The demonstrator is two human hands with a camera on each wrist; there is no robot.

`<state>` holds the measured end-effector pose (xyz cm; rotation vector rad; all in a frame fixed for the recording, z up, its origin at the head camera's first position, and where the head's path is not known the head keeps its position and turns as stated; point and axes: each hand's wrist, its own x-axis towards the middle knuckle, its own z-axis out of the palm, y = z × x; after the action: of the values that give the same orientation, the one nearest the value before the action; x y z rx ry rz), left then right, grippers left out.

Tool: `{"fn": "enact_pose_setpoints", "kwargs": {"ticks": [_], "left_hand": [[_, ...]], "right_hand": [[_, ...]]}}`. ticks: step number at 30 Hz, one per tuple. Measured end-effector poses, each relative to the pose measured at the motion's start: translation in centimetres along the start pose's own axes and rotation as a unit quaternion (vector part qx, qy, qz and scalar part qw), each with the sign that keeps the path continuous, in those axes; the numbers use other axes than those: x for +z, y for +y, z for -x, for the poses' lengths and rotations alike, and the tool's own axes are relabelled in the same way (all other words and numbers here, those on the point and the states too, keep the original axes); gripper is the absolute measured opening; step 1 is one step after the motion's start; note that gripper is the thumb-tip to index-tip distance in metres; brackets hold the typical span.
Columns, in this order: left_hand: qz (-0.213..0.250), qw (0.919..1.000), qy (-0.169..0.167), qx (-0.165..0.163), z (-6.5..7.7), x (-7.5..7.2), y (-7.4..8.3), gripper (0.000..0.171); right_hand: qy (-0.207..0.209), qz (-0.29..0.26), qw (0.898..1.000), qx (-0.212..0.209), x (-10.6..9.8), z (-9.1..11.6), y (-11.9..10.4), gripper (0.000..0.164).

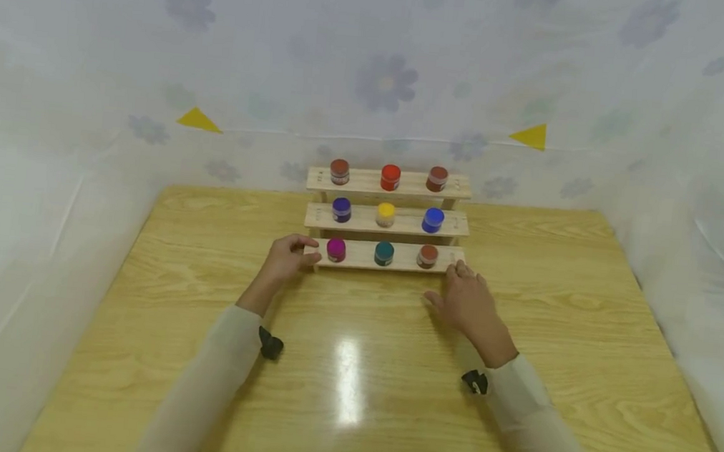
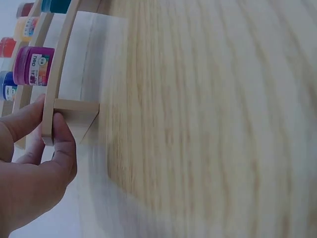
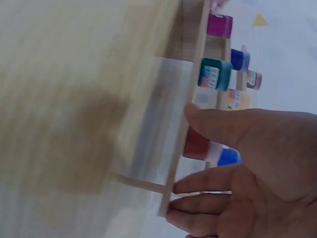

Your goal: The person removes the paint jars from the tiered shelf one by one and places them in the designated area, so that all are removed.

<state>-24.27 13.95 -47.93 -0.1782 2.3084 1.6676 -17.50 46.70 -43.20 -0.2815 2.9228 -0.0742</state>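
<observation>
A three-step wooden rack (image 1: pixel 359 256) stands at the back of the table with three paint jars on each step. My left hand (image 1: pixel 284 257) pinches the left end of the bottom step between thumb and fingers, as the left wrist view shows, beside a magenta jar (image 2: pixel 33 66). At the other end, the extended fingertips of my right hand (image 1: pixel 468 303) touch the step's edge. Its thumb is spread near a brownish-red jar (image 3: pixel 197 145). A teal jar (image 1: pixel 384 254) sits mid-step. Purple, yellow (image 1: pixel 385 214) and blue jars (image 1: pixel 433 220) fill the middle step; red (image 1: pixel 391 177) and brown jars top it.
The wood-grain table (image 1: pixel 354 311) reaches toward me, with a bright light reflection on it. Behind and at both sides hangs a pale flowered sheet (image 1: pixel 274 53). Yellow triangles (image 1: pixel 199 120) are stuck on it. A dark wrist device (image 1: pixel 270 345) sits at each cuff.
</observation>
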Motion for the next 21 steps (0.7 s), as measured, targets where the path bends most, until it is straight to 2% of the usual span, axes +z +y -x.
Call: {"fn": "enact_pose_setpoints", "kwargs": {"ticks": [2, 5, 8, 11, 15, 18, 21], "left_hand": [[0.014, 0.9999, 0.0, -0.007, -0.1, 0.1, 0.1, 0.033], [0.039, 0.9991, 0.001, -0.018, -0.4, 0.5, 0.3, 0.033], [0.057, 0.998, 0.004, -0.028, -0.5, 0.8, 0.5, 0.032], [0.068, 0.9973, 0.009, -0.027, -0.5, 1.0, 0.7, 0.031], [0.071, 0.9971, 0.01, -0.026, -0.4, 0.9, 0.6, 0.03], [0.068, 0.997, 0.011, -0.037, -0.2, 0.6, 0.5, 0.03], [0.063, 0.9966, 0.015, -0.05, -0.1, 0.3, 0.3, 0.029]], "right_hand": [[-0.039, -0.016, 0.999, -0.012, -1.1, -0.3, 0.5, 0.074], [-0.1, -0.075, 0.992, -0.017, -3.2, -0.8, 1.8, 0.071], [-0.116, -0.138, 0.983, -0.021, -5.4, -1.2, 3.1, 0.069], [-0.078, -0.169, 0.982, -0.026, -7.3, -2.0, 4.1, 0.067], [0.007, -0.214, 0.976, -0.032, -8.7, -3.7, 4.9, 0.059], [0.075, -0.269, 0.96, -0.022, -8.5, -5.5, 4.9, 0.056], [0.148, -0.326, 0.934, -0.006, -8.0, -7.4, 4.5, 0.055]]}}
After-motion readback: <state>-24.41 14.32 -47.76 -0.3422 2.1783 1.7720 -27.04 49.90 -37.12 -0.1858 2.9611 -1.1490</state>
